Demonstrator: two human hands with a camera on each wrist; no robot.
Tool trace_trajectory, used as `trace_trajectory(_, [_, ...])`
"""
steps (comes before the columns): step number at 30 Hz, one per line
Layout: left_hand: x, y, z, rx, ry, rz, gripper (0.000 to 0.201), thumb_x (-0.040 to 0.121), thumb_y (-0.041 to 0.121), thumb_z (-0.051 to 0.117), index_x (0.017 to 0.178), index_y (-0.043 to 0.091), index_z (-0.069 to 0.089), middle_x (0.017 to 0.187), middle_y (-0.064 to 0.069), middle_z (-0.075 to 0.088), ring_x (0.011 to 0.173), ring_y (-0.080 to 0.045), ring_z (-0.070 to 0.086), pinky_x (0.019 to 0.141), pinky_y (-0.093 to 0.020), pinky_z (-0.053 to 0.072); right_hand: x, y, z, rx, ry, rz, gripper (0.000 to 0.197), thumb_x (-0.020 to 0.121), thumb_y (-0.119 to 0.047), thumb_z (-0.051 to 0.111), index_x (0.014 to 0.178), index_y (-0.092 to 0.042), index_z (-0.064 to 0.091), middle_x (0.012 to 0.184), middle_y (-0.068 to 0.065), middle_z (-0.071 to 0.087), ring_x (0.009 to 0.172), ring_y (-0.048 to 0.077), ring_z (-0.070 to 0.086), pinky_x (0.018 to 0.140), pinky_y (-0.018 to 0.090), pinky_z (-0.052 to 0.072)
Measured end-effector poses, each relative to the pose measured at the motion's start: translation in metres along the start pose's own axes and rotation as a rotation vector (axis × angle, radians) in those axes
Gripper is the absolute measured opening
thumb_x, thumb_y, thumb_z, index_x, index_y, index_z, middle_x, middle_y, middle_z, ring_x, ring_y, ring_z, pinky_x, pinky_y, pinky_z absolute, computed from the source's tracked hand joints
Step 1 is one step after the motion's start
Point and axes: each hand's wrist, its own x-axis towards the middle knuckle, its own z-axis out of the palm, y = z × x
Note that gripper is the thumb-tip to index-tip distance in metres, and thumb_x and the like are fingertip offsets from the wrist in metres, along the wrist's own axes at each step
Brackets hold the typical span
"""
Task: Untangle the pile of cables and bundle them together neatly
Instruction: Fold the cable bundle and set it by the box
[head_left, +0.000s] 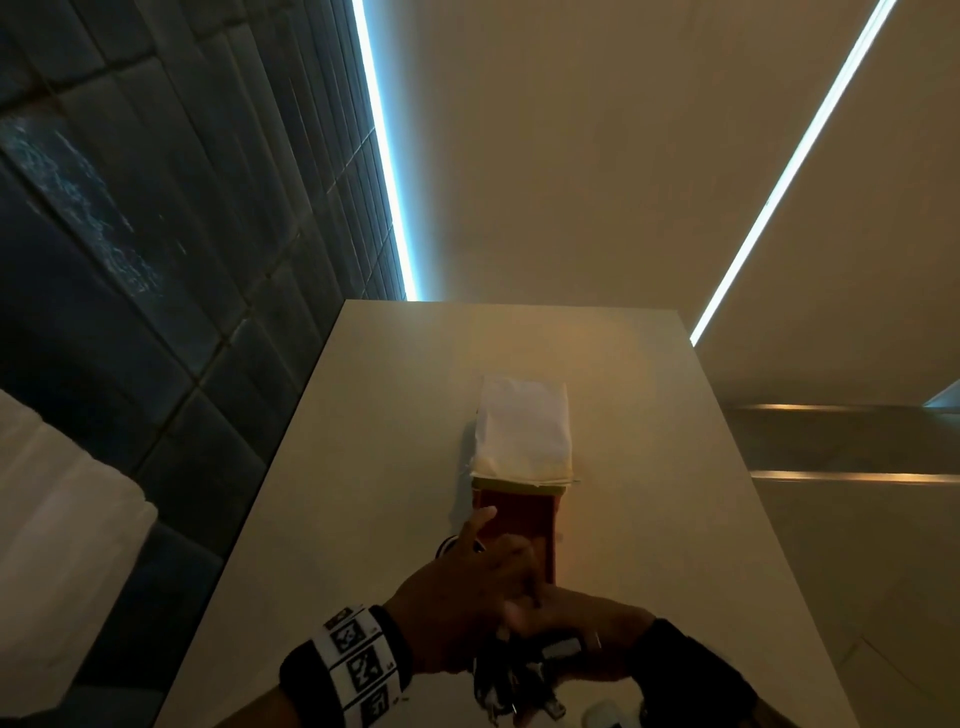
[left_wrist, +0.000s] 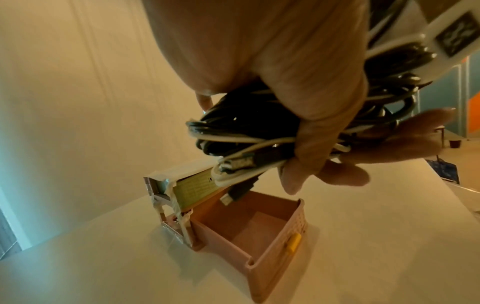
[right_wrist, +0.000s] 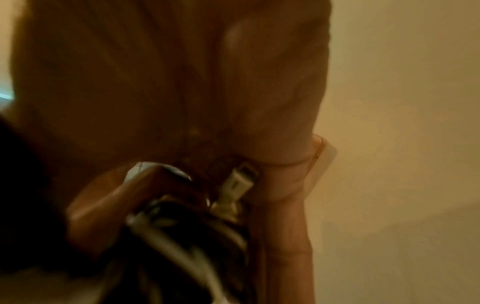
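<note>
A bundle of black and white cables (head_left: 506, 680) hangs between both hands at the near end of the white table (head_left: 649, 441). My left hand (head_left: 467, 592) grips the cable bundle (left_wrist: 249, 131), thumb curled round it, and a black USB plug (left_wrist: 231, 197) dangles just above an open pink box (left_wrist: 272, 253). My right hand (head_left: 587, 623) also curls its fingers round the cable bundle (right_wrist: 187, 236), where a white connector (right_wrist: 241, 183) sticks up against the palm. The right wrist view is dim and blurred.
In the head view the open box (head_left: 540, 519) stands just beyond the hands, its paper-covered lid (head_left: 522, 426) folded back away from me. A small white object (head_left: 602, 719) lies at the table's near edge. Dark tiled floor (head_left: 130, 260) lies to the left.
</note>
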Motion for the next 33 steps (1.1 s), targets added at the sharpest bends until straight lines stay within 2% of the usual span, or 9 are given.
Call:
trace_trajectory(2, [0.005, 0.000, -0.001, 0.047, 0.023, 0.018, 0.026, 0.081, 0.042, 0.049, 0.103, 0.029, 0.053, 0.119, 0.001, 0.053, 0.124, -0.024, 0.046, 0.105, -0.063, 0.032, 0.011, 0.008, -0.001, -0.056, 0.019, -0.036, 0.042, 0.092, -0.003, 0.058, 0.132, -0.014, 0.051, 0.123, 0.002, 0.067, 0.116, 0.018, 0.062, 0.093, 0.029, 0.051])
trace_trajectory(4, [0.010, -0.001, 0.003, 0.099, 0.050, -0.025, 0.019, 0.087, 0.037, 0.050, 0.101, 0.027, 0.058, 0.118, 0.000, 0.057, 0.122, -0.025, 0.049, 0.101, -0.063, 0.037, 0.023, 0.018, 0.002, -0.058, 0.082, -0.101, 0.058, 0.081, 0.008, 0.065, 0.135, -0.007, 0.050, 0.128, 0.014, 0.063, 0.120, 0.029, 0.059, 0.102, 0.043, 0.047])
trace_trajectory(10, [0.020, -0.003, 0.017, 0.074, 0.122, -0.176, 0.027, 0.091, 0.039, 0.047, 0.107, 0.019, 0.056, 0.121, -0.005, 0.059, 0.120, -0.027, 0.053, 0.101, -0.061, 0.037, 0.035, 0.034, -0.003, 0.047, 0.346, -0.140, 0.050, 0.060, -0.004, 0.074, 0.109, -0.007, 0.069, 0.112, 0.027, 0.066, 0.105, 0.053, 0.059, 0.098, 0.064, 0.042])
trace_trajectory(13, [0.024, -0.010, 0.018, -0.065, 0.106, -0.436, 0.057, 0.092, 0.058, 0.038, 0.127, 0.017, 0.054, 0.131, -0.008, 0.055, 0.124, -0.028, 0.044, 0.100, -0.060, 0.034, 0.036, 0.030, -0.007, 0.130, 0.371, -0.114, 0.046, 0.062, -0.006, 0.074, 0.106, 0.004, 0.065, 0.092, 0.030, 0.065, 0.076, 0.044, 0.062, 0.073, 0.049, 0.051])
trace_trajectory(15, [0.022, -0.017, 0.017, -0.209, 0.053, -0.647, 0.087, 0.079, 0.069, 0.050, 0.145, 0.016, 0.034, 0.145, -0.009, 0.041, 0.132, -0.029, 0.035, 0.102, -0.060, 0.032, 0.031, 0.025, -0.007, 0.207, 0.354, -0.129, 0.023, 0.069, -0.004, 0.071, 0.089, 0.007, 0.067, 0.076, 0.023, 0.061, 0.061, 0.033, 0.059, 0.055, 0.034, 0.046])
trace_trajectory(18, [0.007, -0.022, 0.038, -0.585, -0.051, -1.030, 0.102, 0.069, 0.052, 0.072, 0.149, 0.020, 0.016, 0.148, -0.004, 0.025, 0.136, -0.026, 0.027, 0.107, -0.050, 0.030, 0.029, 0.018, -0.007, 0.403, 0.307, -0.120, 0.020, 0.054, -0.006, 0.076, 0.069, -0.001, 0.065, 0.064, 0.015, 0.054, 0.058, 0.028, 0.050, 0.045, 0.026, 0.034])
trace_trajectory(22, [-0.002, -0.004, 0.083, -1.087, -0.009, -1.355, 0.075, 0.075, 0.046, 0.075, 0.135, 0.015, 0.042, 0.131, -0.010, 0.049, 0.110, -0.023, 0.053, 0.091, -0.038, 0.048, 0.051, 0.023, -0.029, 0.620, 0.306, -0.065, 0.035, 0.053, -0.002, 0.084, 0.080, -0.001, 0.061, 0.067, 0.012, 0.056, 0.054, 0.023, 0.054, 0.039, 0.024, 0.039])
trace_trajectory(29, [0.012, 0.013, 0.121, -1.125, 0.116, -1.338, 0.046, 0.093, 0.049, 0.050, 0.132, 0.026, 0.052, 0.102, -0.003, 0.055, 0.086, -0.018, 0.059, 0.076, -0.032, 0.050, 0.093, 0.036, -0.067, 0.700, 0.378, -0.054, 0.042, 0.079, -0.013, 0.067, 0.116, -0.005, 0.048, 0.096, 0.016, 0.056, 0.074, 0.030, 0.061, 0.051, 0.032, 0.052])
trace_trajectory(33, [0.019, 0.017, 0.126, -1.107, 0.180, -1.348, 0.028, 0.099, 0.033, 0.048, 0.121, 0.022, 0.062, 0.092, -0.008, 0.054, 0.082, -0.023, 0.059, 0.075, -0.035, 0.051, 0.096, 0.020, -0.064, 0.618, 0.464, -0.040, 0.018, 0.086, -0.017, 0.053, 0.081, -0.002, 0.060, 0.072, 0.013, 0.057, 0.059, 0.026, 0.058, 0.046, 0.026, 0.048])
